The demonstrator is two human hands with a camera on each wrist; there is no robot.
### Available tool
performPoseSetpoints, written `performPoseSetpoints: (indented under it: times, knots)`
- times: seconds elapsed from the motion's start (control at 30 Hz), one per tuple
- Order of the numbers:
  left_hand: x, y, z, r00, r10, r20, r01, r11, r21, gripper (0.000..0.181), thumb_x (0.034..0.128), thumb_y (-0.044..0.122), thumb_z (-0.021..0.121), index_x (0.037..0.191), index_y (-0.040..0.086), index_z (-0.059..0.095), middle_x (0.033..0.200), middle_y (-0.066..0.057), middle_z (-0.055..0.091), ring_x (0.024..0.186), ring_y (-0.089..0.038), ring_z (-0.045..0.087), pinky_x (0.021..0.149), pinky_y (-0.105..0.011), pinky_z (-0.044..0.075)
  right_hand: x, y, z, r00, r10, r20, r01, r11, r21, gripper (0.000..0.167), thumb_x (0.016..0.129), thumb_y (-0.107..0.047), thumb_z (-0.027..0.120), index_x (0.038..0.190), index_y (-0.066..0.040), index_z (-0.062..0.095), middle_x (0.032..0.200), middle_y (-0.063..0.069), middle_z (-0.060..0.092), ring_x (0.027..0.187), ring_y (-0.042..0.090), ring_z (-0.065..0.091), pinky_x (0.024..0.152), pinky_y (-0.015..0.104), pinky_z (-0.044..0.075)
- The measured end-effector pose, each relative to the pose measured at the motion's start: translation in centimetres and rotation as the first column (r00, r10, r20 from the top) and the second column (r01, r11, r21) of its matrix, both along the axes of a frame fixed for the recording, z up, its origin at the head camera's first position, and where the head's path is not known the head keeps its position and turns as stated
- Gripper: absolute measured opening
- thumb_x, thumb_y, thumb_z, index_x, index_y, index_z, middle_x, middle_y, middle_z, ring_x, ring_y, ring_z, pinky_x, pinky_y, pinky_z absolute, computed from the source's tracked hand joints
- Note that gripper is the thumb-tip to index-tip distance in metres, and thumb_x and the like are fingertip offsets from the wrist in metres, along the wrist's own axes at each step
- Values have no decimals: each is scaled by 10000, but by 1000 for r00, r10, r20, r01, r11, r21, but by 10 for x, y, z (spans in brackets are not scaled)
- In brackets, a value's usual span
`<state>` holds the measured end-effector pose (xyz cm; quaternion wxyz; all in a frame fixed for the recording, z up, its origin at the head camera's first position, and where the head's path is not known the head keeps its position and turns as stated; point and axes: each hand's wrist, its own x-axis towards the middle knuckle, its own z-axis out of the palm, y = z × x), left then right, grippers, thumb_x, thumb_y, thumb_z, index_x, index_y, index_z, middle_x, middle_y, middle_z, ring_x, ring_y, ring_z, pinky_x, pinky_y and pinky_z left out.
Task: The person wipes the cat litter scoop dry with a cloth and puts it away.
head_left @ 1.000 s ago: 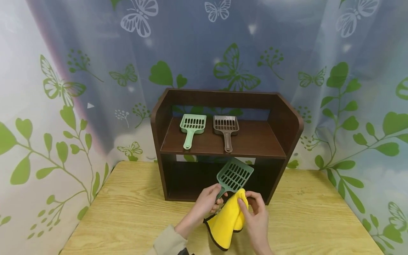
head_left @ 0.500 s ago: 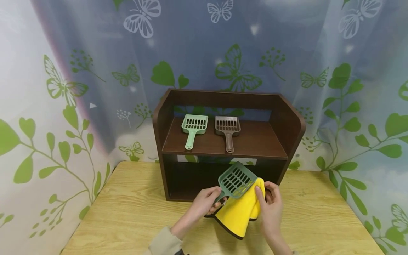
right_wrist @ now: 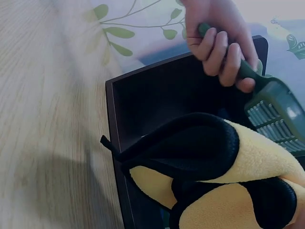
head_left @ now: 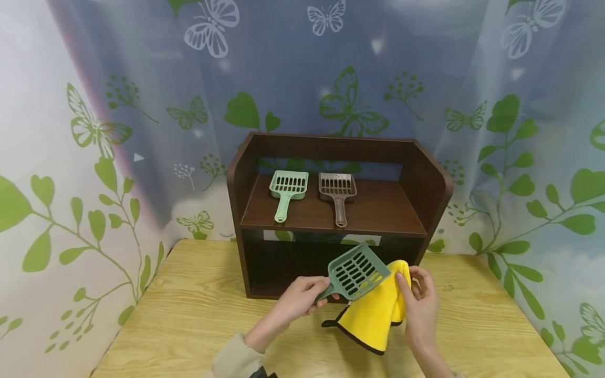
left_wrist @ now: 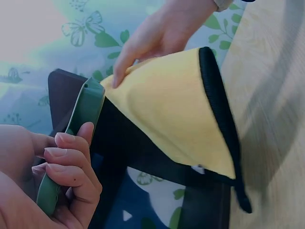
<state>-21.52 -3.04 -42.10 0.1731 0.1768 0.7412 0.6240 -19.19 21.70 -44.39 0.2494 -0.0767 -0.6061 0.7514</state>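
Observation:
A dark green slotted litter scoop (head_left: pixel 355 273) is gripped by its handle in my left hand (head_left: pixel 302 296), its head tilted up to the right before the shelf. My right hand (head_left: pixel 419 304) pinches the top of a yellow cloth (head_left: pixel 375 315) with black edging, which hangs down beside and behind the scoop's head. In the left wrist view the fingers curl round the handle, and the cloth (left_wrist: pixel 167 105) meets the scoop's edge. The right wrist view shows the cloth's folds (right_wrist: pixel 257 152) close up, with only a sliver of the right hand showing.
Behind my hands stands a dark brown two-tier shelf (head_left: pixel 411 210) on a wood-grain table (head_left: pixel 189 310). Its upper board bears a light green scoop (head_left: pixel 283 202) and a brown scoop (head_left: pixel 339 205). A patterned curtain (head_left: pixel 293 68) with butterflies and leaves lines the back and sides.
Both hands have shifted to the right, carrying the green scoop and the cloth. The scoop's head has turned further rightward, and the cloth has moved along to its right edge.

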Motion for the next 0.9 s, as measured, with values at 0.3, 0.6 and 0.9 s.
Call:
performPoseSetpoints:
  times: [0.3,0.6,0.9]
  knots:
    - [3,14,25,996,-4,-89,-1,998,-56,351,1070,366,520,985,110,746,742,-2,641,499,-115,307,490,-218,269,7,8,-3,1000,-2,-17,3,999,55,198,959,-2,677,1134,-8,583,1062,-11,611,895,99,619,795,157,532]
    - [0,34,52,980,-2,-198,-10,998,-58,385,1081,364,497,850,100,656,607,-30,497,489,-136,299,528,-239,306,8,13,-3,1000,-1,-2,1,998,65,250,965,-14,674,1183,41,566,1091,-31,617,941,92,621,788,155,528]
    - [-13,62,77,978,60,-200,-47,997,69,306,1115,254,419,934,58,569,689,-32,543,526,-142,364,530,-237,330,11,15,0,1000,4,0,-4,998,64,246,962,-16,679,1174,42,568,1067,-22,625,907,84,639,760,167,541]
